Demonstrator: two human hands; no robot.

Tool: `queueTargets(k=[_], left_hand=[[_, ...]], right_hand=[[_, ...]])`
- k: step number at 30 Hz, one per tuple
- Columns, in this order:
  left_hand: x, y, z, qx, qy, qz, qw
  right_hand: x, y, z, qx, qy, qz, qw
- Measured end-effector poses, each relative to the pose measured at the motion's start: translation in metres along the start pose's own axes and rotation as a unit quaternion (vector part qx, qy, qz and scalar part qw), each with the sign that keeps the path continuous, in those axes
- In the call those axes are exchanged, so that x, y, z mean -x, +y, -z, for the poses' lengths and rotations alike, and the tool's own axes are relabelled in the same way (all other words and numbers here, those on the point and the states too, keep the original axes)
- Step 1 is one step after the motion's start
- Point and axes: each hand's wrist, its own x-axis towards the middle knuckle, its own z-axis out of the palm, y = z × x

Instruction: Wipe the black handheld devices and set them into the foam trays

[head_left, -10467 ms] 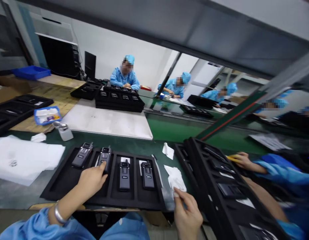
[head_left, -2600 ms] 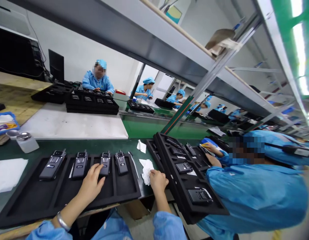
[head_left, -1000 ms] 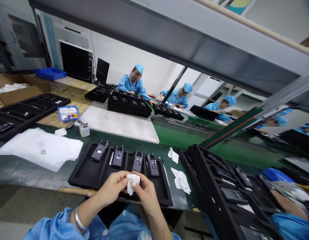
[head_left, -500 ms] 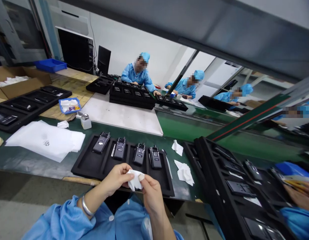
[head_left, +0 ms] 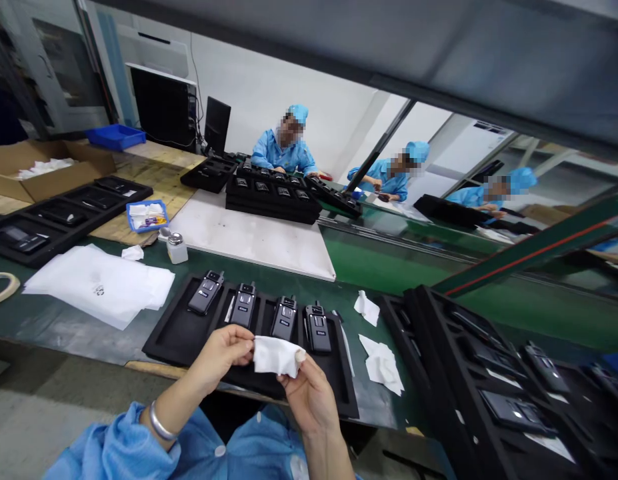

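A small white wiping cloth (head_left: 276, 357) is stretched between my two hands, above the front edge of a black foam tray (head_left: 173, 337). My left hand (head_left: 227, 353) pinches its left end between thumb and fingers. The right end is gripped by my right hand (head_left: 309, 383), thumb on top. Several black handheld radios lie in the tray's compartments: one at the left (head_left: 206, 293), a second radio (head_left: 243, 305), another radio (head_left: 285, 318) partly behind the cloth, and a radio at the right (head_left: 317, 328).
White sheets (head_left: 99, 283), a pump bottle (head_left: 177, 248) and a blue basket (head_left: 147, 217) are at the left. Crumpled cloths (head_left: 381, 363) lie right of the tray, beside stacked foam trays (head_left: 439, 373) holding more radios. Co-workers in blue (head_left: 283, 148) sit across the bench.
The cloth was bunched between my fingertips and is now spread out flatter and wider. My hands have moved slightly apart. The view has shifted a little, and the co-worker's hand at right has left it.
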Motion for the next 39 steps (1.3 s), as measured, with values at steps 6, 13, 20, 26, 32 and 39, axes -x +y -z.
queueTargets(k=[6,13,20,26,32,39], left_hand=[[-0.006,-0.014,-0.012,0.015,-0.024,-0.047,0.998],[-0.015,-0.022,-0.019,0.034,-0.046,-0.048,0.997],[-0.024,-0.013,-0.006,-0.001,0.029,-0.122,0.992],[-0.033,-0.018,0.006,-0.038,0.087,-0.126,0.987],[-0.035,-0.017,0.019,-0.039,0.113,-0.115,0.986],[-0.026,-0.018,0.04,-0.037,0.074,-0.11,0.99]], right_hand=[[-0.01,0.014,-0.002,0.189,-0.05,0.07,0.978],[-0.026,0.028,-0.004,0.287,-0.099,0.052,0.951],[-0.054,0.025,-0.023,0.334,-0.041,0.137,0.931],[-0.065,0.03,-0.035,0.436,-0.101,0.275,0.851],[-0.07,0.047,-0.043,0.582,-0.121,0.513,0.619],[-0.079,0.059,-0.049,0.616,-0.19,0.48,0.595]])
